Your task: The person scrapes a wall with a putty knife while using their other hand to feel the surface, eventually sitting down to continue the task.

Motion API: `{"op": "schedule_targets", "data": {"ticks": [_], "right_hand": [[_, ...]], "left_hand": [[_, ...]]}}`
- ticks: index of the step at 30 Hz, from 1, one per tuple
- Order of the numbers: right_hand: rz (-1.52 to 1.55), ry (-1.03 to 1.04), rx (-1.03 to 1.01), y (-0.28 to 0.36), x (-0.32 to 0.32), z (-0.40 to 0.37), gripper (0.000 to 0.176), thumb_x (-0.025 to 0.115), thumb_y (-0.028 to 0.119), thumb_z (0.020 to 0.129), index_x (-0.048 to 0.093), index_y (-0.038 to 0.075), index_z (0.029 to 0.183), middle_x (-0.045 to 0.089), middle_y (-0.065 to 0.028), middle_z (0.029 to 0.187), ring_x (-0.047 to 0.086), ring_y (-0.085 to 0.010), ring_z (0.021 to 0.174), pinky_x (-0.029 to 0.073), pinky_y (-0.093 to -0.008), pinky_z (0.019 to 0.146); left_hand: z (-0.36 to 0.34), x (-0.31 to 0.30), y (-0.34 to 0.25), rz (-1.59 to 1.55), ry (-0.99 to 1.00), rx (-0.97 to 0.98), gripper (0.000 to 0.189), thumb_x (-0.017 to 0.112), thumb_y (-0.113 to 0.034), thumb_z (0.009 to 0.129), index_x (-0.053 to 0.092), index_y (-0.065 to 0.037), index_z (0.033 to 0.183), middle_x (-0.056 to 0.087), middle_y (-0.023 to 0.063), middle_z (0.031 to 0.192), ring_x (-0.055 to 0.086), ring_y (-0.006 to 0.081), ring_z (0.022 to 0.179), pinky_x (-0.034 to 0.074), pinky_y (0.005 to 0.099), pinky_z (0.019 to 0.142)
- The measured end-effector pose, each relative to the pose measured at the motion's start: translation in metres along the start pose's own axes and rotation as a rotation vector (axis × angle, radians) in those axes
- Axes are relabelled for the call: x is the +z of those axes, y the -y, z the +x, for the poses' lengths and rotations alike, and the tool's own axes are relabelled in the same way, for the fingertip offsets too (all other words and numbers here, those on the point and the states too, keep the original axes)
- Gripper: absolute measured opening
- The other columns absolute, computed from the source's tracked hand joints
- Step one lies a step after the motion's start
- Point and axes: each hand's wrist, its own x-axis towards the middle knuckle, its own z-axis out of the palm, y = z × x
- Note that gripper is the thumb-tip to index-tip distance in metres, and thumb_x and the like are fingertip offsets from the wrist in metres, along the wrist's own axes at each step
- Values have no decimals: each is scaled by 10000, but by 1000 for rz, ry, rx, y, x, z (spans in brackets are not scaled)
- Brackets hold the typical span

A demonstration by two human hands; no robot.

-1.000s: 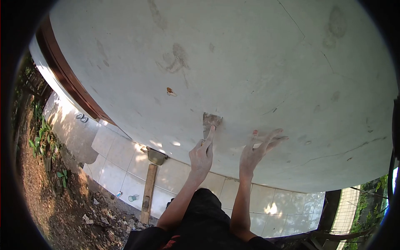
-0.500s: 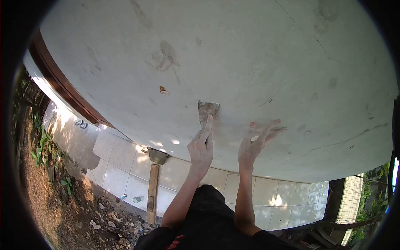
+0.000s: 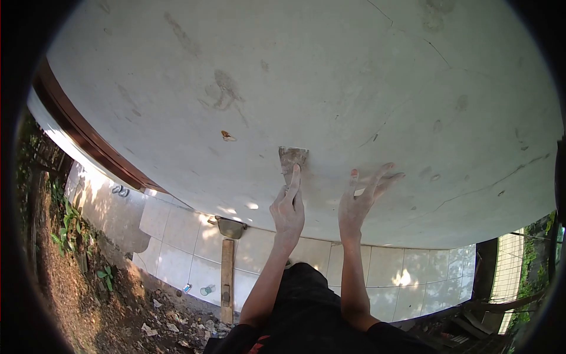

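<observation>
My left hand (image 3: 288, 211) grips a putty knife (image 3: 293, 158), its index finger stretched along the dusty blade. The blade's wide edge points up and lies against the pale plastered wall (image 3: 330, 76). To the right, my right hand (image 3: 361, 203) has its fingers spread with the fingertips at the wall, holding nothing. Both hands are coated in whitish dust. A chipped brown spot (image 3: 227, 136) shows on the wall to the upper left of the blade. Thin cracks and grey smudges mark the surface around.
Below the wall runs a tiled ledge (image 3: 242, 253) with a dark basin (image 3: 229, 227), a wooden plank (image 3: 227, 280) and a clear glass (image 3: 207, 289). Sandals (image 3: 121, 190) lie farther left. A brown frame (image 3: 97, 133) borders the wall. Rubble (image 3: 171, 324) covers the ground at lower left.
The view has shifted slightly, so the ledge and the wall marks sit differently in frame. Both hands keep nearly the same places, the putty knife still in the left.
</observation>
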Motion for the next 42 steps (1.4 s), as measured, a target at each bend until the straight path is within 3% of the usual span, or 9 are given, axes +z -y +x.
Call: {"op": "schedule_targets", "data": {"ticks": [4,7,13,22,25,27,30,32,42], "right_hand": [[4,5,-12,-2,-1,1,770,538,360,983,68,129,1547,-151,-261,1558,-94,-438,1450,121,-574,1150],[15,12,-7,-1,-2,1,772,541,364,981,70,133,1547,-149,-265,1557,-88,-446,1448,127,-575,1149],[47,-5,-5,-1,-2,0,767,549,337,981,75,132,1547,-145,-272,1554,-73,-459,1446,133,-578,1146],[63,-29,-1,0,1,1,768,562,313,975,84,128,1547,-149,-266,1557,-66,-452,1449,125,-558,1154],[58,-23,7,-1,1,0,771,559,323,975,81,130,1548,-151,-262,1559,-68,-446,1451,123,-551,1157],[51,-20,5,-1,-1,2,772,556,330,975,78,131,1548,-152,-259,1559,-69,-443,1452,122,-548,1158],[47,14,-8,0,-4,1,801,604,187,948,75,134,1547,-164,-271,1550,-87,-477,1436,206,-553,1139],[58,24,15,-3,-4,1,766,539,350,981,67,144,1549,-165,-251,1559,-72,-440,1452,126,-542,1162],[56,71,-6,-7,-8,-1,750,522,331,991,55,154,1549,-166,-237,1562,-79,-440,1450,128,-564,1157]], "left_hand": [[-19,5,12,25,64,-68,511,505,33,934,476,-139,1414,382,139,631,336,217,561,349,305,537],[-4,-2,-6,40,39,-48,584,536,29,899,477,-221,1423,438,130,642,415,244,527,396,327,519],[-8,7,6,-21,-1,12,570,516,42,907,490,-212,1416,425,130,631,398,226,532,400,323,534],[-22,-2,6,68,138,-107,514,507,27,927,494,-160,1406,498,185,666,427,284,544,420,349,556],[-22,7,18,-20,51,-18,493,502,19,935,497,-143,1401,508,198,677,436,284,549,419,332,561],[-21,8,18,-59,51,-32,470,513,7,950,495,-135,1397,378,126,620,306,159,578,315,289,524],[-20,2,16,-83,70,-48,465,516,5,949,497,-129,1394,360,105,626,303,143,585,316,283,526],[-18,0,13,-81,79,-69,460,516,6,950,500,-125,1391,351,98,627,301,139,587,312,282,526],[-10,-5,21,-80,119,-38,543,509,51,917,492,-181,1408,335,104,621,312,185,557,330,274,528]]}}
